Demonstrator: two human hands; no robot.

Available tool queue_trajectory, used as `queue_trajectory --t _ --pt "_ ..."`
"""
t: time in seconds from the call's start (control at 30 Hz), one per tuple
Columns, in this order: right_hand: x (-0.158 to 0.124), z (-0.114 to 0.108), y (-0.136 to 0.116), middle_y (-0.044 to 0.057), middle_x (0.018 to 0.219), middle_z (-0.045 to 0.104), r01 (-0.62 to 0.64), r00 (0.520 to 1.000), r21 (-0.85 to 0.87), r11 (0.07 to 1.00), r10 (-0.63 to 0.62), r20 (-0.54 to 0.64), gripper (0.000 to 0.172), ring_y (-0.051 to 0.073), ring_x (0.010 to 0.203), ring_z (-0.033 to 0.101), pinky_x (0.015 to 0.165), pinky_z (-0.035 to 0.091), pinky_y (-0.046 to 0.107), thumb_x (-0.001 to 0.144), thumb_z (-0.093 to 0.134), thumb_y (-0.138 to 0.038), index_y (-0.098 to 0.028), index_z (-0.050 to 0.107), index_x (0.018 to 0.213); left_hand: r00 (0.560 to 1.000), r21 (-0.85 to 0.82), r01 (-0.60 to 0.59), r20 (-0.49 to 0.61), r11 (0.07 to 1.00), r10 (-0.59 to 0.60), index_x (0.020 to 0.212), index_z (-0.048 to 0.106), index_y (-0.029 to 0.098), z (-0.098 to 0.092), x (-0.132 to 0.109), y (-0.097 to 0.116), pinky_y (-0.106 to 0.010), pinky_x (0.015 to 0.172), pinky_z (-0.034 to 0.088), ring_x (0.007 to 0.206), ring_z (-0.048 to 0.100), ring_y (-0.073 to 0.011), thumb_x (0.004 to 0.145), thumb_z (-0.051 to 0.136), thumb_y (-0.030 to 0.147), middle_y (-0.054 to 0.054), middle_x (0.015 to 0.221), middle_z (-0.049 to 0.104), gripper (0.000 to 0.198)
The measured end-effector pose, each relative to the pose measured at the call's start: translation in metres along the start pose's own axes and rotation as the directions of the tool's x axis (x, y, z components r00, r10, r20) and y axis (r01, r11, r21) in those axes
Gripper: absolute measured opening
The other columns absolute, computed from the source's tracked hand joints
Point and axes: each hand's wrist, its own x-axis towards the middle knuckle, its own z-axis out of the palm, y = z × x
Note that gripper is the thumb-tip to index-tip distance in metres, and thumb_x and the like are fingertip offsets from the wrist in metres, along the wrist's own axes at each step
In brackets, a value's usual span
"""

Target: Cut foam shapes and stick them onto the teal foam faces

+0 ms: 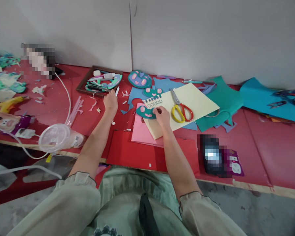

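Note:
My left hand (110, 103) is closed around a slim white pen (117, 91), just in front of the brown tray (82, 86). My right hand (163, 117) pinches the right end of a dark green foam cutout (145, 112) with pink patches. That cutout lies partly over a cream sheet (199, 98), on which a row of small ovals is drawn. A second green cutout (152, 92) sits just above the row. Scissors (178, 106) with one yellow and one red handle rest on the cream sheet, right of my right hand.
Pens and a cutout fill the tray. A rounded decorated piece (139, 79) lies by the wall. Teal foam (226, 100) and blue sheets (255, 98) spread rightward. A lidded plastic cup (55, 137), a cable and a yellow glue gun (11, 104) are at left; a phone (212, 155) lies front right.

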Motion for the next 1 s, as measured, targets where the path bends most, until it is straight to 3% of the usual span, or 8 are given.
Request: queue_trajectory --t 0.3,0.53,0.7,0.8,0.9,1.0 --pt "0.000 -0.002 -0.005 0.006 0.080 0.071 -0.019 1.000 -0.015 1.000 0.019 0.004 0.018 0.022 0.078 0.063 0.079 0.048 0.037 0.081 0.049 -0.034 -0.022 0.061 0.074 0.983 -0.197 -0.182 -0.048 0.963 0.176 0.110 0.063 0.019 0.000 0.009 0.034 -0.040 0.097 0.044 0.117 0.056 -0.0296 0.088 0.046 0.012 -0.015 0.123 0.060 0.029" --pt "0.000 -0.004 -0.009 0.005 0.077 0.071 -0.032 0.999 0.008 0.999 0.032 0.019 0.018 0.022 0.076 0.063 0.079 0.048 0.036 0.081 0.050 -0.034 -0.023 0.059 0.072 0.990 -0.218 -0.103 0.075 0.971 0.122 0.100 0.065 0.014 0.017 0.017 0.046 -0.039 0.090 0.047 0.105 0.063 -0.0301 0.088 0.044 0.011 -0.018 0.111 0.064 0.024" --pt "-0.001 -0.004 -0.010 0.005 0.077 0.071 -0.038 0.999 0.011 0.999 0.037 0.025 0.018 0.023 0.076 0.064 0.079 0.048 0.037 0.081 0.050 -0.035 -0.023 0.060 0.073 0.999 -0.257 -0.022 0.037 0.966 0.032 0.108 0.061 0.014 0.017 0.013 0.044 -0.041 0.087 0.046 0.105 0.063 -0.0316 0.091 0.038 0.010 -0.019 0.116 0.061 0.029" --pt "-0.001 -0.003 -0.011 0.005 0.076 0.071 -0.045 0.999 0.028 0.999 0.044 0.021 0.017 0.023 0.075 0.064 0.078 0.048 0.037 0.081 0.050 -0.035 -0.023 0.059 0.074 0.999 -0.277 -0.033 -0.027 0.960 0.026 0.110 0.061 0.016 0.013 0.009 0.047 -0.043 0.094 0.042 0.115 0.057 -0.0328 0.090 0.040 0.010 -0.018 0.124 0.057 0.029" --pt "0.000 -0.004 -0.010 0.006 0.075 0.071 -0.069 0.997 0.040 0.997 0.070 -0.018 0.016 0.023 0.075 0.064 0.077 0.048 0.036 0.081 0.050 -0.034 -0.022 0.060 0.074 0.992 -0.264 -0.119 -0.071 0.957 0.104 0.109 0.063 0.016 0.007 0.007 0.055 -0.044 0.101 0.037 0.121 0.052 -0.0324 0.089 0.042 0.011 -0.018 0.127 0.057 0.029" --pt "0.003 -0.005 -0.006 0.007 0.077 0.071 -0.088 0.993 0.054 0.995 0.092 -0.074 0.017 0.023 0.076 0.064 0.077 0.048 0.036 0.081 0.051 -0.034 -0.021 0.062 0.075 0.970 -0.325 -0.215 0.037 0.921 0.239 0.100 0.066 0.017 0.001 0.004 0.063 -0.037 0.092 0.043 0.107 0.060 -0.0268 0.088 0.047 0.014 -0.014 0.113 0.065 0.022"
